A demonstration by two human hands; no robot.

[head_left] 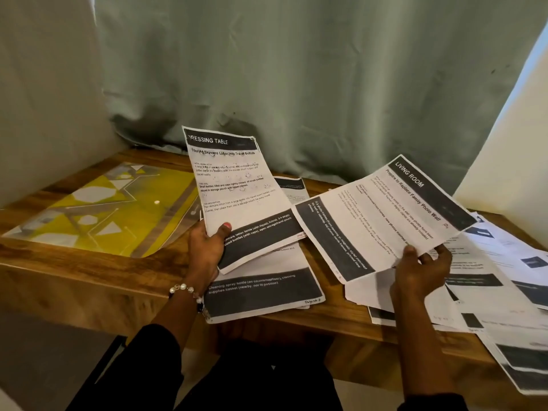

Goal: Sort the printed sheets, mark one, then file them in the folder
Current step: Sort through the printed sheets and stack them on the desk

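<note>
In the head view, the person is in the sorting step: each hand holds up one printed sheet, as if the two were being compared before going onto piles. The left hand (207, 247), at lower centre, grips the bottom edge of the "Dressing Table" sheet (237, 188), thumb on top and fingers underneath, so the page stands tilted up toward the camera. The right hand (421, 268), at lower right, pinches the near edge of the "Living Room" sheet (379, 221), which slants up toward the right.

Under the left hand lies a squared stack of sheets (264, 289) on the wooden table (89, 271), its near edge overhanging the table front. Loose sheets (489, 292) fan untidily across the right of the frame, some hanging over the edge. The yellow patterned folder (98, 212) lies flat at the left of the frame, apart from the papers; whether it is open cannot be told.

The likely next move is laying each held sheet on its proper pile, which calls for reading the headings. No pen is visible for the marking step. The sprawling right-hand pile could slip off the table, and a grey curtain (296, 69) hangs close behind
</note>
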